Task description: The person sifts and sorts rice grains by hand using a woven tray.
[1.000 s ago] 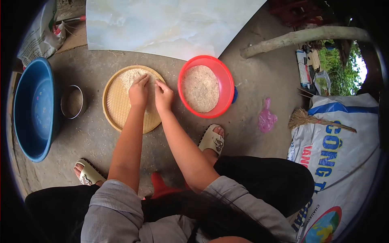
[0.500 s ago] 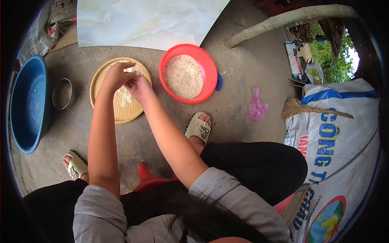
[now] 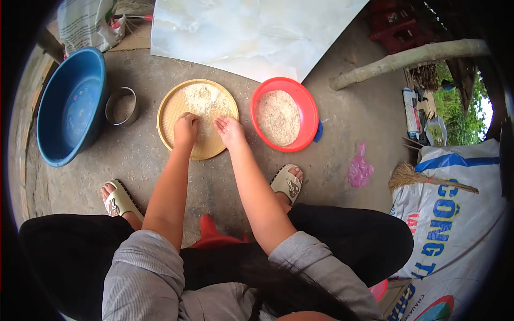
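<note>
A round woven bamboo tray (image 3: 170,111) lies on the floor, with pale rice-like grains (image 3: 206,100) spread mostly over its far side. Above the tray's near left part is my left hand (image 3: 186,129), back upward and fingers curled closed; anything inside it is hidden. My right hand (image 3: 230,131) is over the near right part, palm up with fingers stretched out. Small specks seem to lie on its fingers, too small to name. Just right of the tray stands a red plastic basin (image 3: 309,112) holding more of the pale grain (image 3: 278,117).
On the left are a large blue basin (image 3: 75,109) and a metal bowl (image 3: 110,109) with brownish contents. Beyond the tray lies a marbled sheet (image 3: 241,37). To the right are a pink plastic bag (image 3: 361,170), a straw brush (image 3: 407,176), a bamboo pole (image 3: 407,61) and a large printed sack (image 3: 455,214).
My hands, together over the tray before, have parted and moved toward its near edge. The right palm has turned up. The whole view has shifted, so things sit further right.
</note>
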Demonstrator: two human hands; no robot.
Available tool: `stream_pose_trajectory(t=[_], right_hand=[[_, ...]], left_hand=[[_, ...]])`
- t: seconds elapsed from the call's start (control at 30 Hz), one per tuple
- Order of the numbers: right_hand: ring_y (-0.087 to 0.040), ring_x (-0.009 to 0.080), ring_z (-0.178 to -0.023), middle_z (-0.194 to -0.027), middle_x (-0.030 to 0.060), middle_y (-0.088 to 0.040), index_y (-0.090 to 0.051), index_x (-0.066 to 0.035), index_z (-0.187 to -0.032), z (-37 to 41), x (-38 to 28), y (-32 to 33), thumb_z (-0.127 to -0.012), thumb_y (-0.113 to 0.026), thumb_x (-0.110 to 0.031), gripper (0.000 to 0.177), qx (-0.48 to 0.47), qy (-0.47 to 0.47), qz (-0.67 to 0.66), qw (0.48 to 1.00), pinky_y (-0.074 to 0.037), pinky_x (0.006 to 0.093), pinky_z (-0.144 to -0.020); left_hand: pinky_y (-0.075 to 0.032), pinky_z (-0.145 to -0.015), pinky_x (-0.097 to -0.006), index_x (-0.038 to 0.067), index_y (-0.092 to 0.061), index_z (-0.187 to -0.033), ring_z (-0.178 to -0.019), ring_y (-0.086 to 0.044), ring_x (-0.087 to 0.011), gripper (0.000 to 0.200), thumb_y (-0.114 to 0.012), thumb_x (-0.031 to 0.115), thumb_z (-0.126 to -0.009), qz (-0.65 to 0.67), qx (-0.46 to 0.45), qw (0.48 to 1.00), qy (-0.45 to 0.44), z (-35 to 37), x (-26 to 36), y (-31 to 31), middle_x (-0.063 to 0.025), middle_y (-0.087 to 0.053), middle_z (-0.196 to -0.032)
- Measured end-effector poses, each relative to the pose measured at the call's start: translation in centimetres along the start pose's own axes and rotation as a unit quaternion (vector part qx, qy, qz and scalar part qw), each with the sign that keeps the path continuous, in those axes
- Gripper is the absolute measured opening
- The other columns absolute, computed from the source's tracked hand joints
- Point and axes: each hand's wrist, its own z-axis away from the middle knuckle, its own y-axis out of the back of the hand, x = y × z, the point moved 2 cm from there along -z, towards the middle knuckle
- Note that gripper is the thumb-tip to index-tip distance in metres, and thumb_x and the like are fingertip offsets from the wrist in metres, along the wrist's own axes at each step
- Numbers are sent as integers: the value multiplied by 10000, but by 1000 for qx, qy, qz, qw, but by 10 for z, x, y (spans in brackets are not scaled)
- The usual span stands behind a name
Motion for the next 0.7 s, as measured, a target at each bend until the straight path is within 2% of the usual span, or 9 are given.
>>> stream_pose_trajectory(t=[0.13, 0.2, 0.27, 0.3, 0.4, 0.43, 0.53, 0.63, 0.7], right_hand=[[-580, 257, -949, -1027, 170, -572, -504, 80, -1078, -7, 5, -5, -914, -408, -197, 336, 3, 10, 7, 1000, -489, 357, -877], [-580, 242, -907, -1006, 151, -571, -510, 49, -1031, -2, 4, -18, -932, -397, -206, 296, -26, -22, -47, 998, -499, 355, -844], [-584, 233, -832, -941, 124, -574, -520, 19, -966, -1, 4, -31, -948, -382, -219, 275, -23, -28, -75, 997, -503, 350, -813], [-584, 228, -825, -930, 120, -571, -521, 15, -957, -1, 3, -36, -949, -379, -215, 271, -24, -16, -93, 995, -506, 339, -796], [-580, 211, -838, -927, 112, -564, -526, 24, -983, 2, -1, -43, -948, -381, -203, 271, -34, -2, -82, 996, -520, 323, -774], [-576, 203, -855, -933, 101, -560, -534, 23, -983, 1, -1, -43, -940, -415, -193, 251, -30, -10, -74, 997, -525, 321, -785], [-571, 204, -896, -954, 100, -555, -536, 33, -1004, 1, -2, -41, -931, -443, -184, 248, -18, -11, -61, 998, -530, 322, -812], [-566, 219, -934, -978, 113, -553, -528, 46, -1026, -1, 2, -32, -930, -430, -180, 265, 0, -6, -68, 998, -525, 329, -846], [-564, 223, -947, -987, 117, -552, -525, 49, -1028, -4, 3, -26, -930, -422, -176, 266, 8, -6, -75, 997, -521, 332, -863]], left_hand=[[-507, -658, -308, 37, -703, -896, -674, -644, -195, 153, -651, 64, -754, 197, -1, 965, 175, -25, 10, 7, -98, -689, -809], [-504, -657, -279, 52, -709, -907, -682, -649, -150, 156, -669, 92, -761, 383, -177, 897, 133, -40, 28, 7, -109, -689, -783], [-512, -699, -300, 60, -707, -937, -760, -657, -176, 214, -698, 111, -730, 296, -243, 920, 86, -49, 49, 19, -122, -685, -813], [-510, -757, -343, 56, -689, -988, -837, -654, -246, 291, -715, 158, -716, 145, -206, 968, 23, -52, 63, 32, -141, -680, -880], [-491, -821, -378, 51, -670, -1025, -937, -621, -311, 355, -718, 207, -710, 72, -42, 994, -70, -58, 51, 35, -146, -656, -1008], [-474, -856, -380, 50, -662, -1034, -998, -593, -330, 365, -705, 233, -722, 55, -43, 997, -30, -57, 45, 37, -138, -623, -1108], [-476, -851, -374, 57, -676, -995, -969, -596, -309, 315, -693, 216, -722, 51, -74, 995, 35, -43, 12, 16, -129, -615, -1117], [-486, -802, -368, 64, -693, -906, -831, -592, -283, 228, -680, 157, -698, 9, 32, 998, -57, -9, 4, 6, -97, -648, -991], [-485, -799, -368, 63, -695, -889, -837, -593, -278, 202, -665, 134, -703, 15, 2, 999, -46, 3, 2, 1, -87, -652, -973]])
